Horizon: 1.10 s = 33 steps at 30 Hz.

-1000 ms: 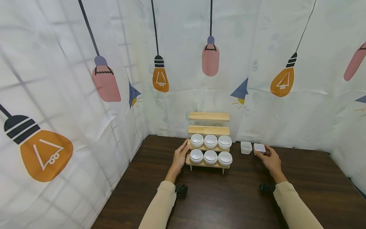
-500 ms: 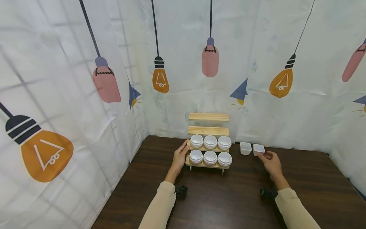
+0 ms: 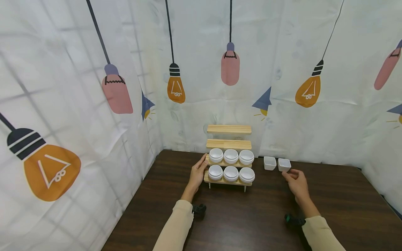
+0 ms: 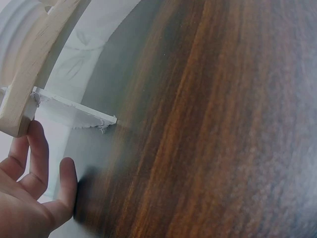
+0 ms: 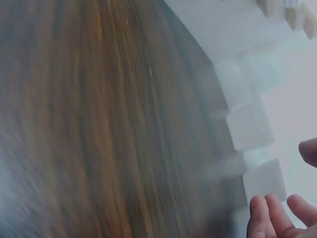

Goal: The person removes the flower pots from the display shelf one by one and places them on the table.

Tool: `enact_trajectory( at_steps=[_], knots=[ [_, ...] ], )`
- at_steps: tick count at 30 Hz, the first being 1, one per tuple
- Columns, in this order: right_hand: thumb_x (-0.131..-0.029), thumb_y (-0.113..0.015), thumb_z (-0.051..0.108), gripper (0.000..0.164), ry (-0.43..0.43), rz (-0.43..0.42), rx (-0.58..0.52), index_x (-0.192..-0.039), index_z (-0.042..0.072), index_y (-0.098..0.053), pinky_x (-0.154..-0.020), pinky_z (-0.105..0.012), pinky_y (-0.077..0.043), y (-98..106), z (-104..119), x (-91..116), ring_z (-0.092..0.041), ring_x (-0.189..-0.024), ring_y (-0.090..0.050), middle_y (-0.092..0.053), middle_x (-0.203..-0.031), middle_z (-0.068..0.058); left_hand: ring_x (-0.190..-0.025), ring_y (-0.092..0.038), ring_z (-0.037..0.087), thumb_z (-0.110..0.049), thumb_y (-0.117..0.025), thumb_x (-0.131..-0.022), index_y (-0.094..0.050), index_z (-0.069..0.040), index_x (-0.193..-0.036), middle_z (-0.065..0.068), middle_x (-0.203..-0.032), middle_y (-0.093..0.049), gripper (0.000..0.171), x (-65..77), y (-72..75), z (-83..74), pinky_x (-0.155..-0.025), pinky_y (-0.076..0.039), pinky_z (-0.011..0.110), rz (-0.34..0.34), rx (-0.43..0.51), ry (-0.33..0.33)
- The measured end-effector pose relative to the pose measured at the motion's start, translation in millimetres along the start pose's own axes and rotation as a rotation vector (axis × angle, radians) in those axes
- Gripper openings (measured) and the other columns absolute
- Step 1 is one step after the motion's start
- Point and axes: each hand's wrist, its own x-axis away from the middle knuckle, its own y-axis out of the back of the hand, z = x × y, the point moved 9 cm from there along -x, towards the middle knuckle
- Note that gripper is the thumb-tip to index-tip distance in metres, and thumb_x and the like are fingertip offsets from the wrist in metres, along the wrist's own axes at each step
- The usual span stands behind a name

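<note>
A tiered wooden rack stands near the back of the table. White round bowls line its two lower shelves, three to a shelf. My left hand holds the left end of the second shelf from the bottom; in the left wrist view, fingertips rest against the wooden end. Right of the rack, two white square bowls sit side by side: a left one and a right one. My right hand is just in front of the right one, fingertips close to its side, thumb spread away.
The dark wood table meets a white fabric curtain printed with lamps at the back and left. Two upper shelves of the rack, the top one among them, carry nothing. Dark bands circle both wrists.
My right hand has let go of the right square bowl and drawn back slightly toward me. That bowl has shifted little. My left hand stays at the rack.
</note>
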Motion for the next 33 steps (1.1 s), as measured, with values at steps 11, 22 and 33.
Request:
enact_trajectory(
  at_steps=[11,22,33],
  knots=[
    [-0.102,-0.063,0.032,0.055,0.091,-0.036,-0.059,-0.143,-0.001,-0.046,-0.073,-0.016,-0.043,-6.1,29.9,21.2,0.005,-0.087,-0.050,-0.059,-0.126,-0.017,-0.095,-0.058,0.014,-0.021,-0.052,-0.109,-0.046,-0.009,-0.155,0.014,-0.155,-0.050,0.048,1.0,0.4,0.2,-0.090,-0.048,0.032,-0.006,0.002,0.000],
    [-0.103,-0.063,0.026,0.048,0.159,0.046,-0.176,-0.138,-0.003,-0.048,-0.078,-0.019,-0.050,-21.2,54.9,29.7,0.004,-0.083,-0.062,-0.059,-0.095,0.020,-0.100,-0.060,0.022,-0.023,-0.052,-0.109,-0.046,-0.014,-0.155,0.012,-0.157,-0.048,0.048,0.8,-0.3,-0.7,-0.091,-0.048,0.033,0.004,0.000,0.004],
    [-0.102,-0.064,0.017,0.041,0.236,0.089,-0.229,-0.134,-0.004,-0.052,-0.078,-0.021,-0.050,-37.8,80.9,34.0,0.004,-0.081,-0.058,-0.058,-0.089,0.023,-0.110,-0.059,0.038,-0.023,-0.049,-0.110,-0.043,-0.011,-0.157,0.014,-0.158,-0.047,0.049,-5.3,-1.3,8.3,-0.097,-0.047,0.039,0.015,-0.015,0.016]
  ],
)
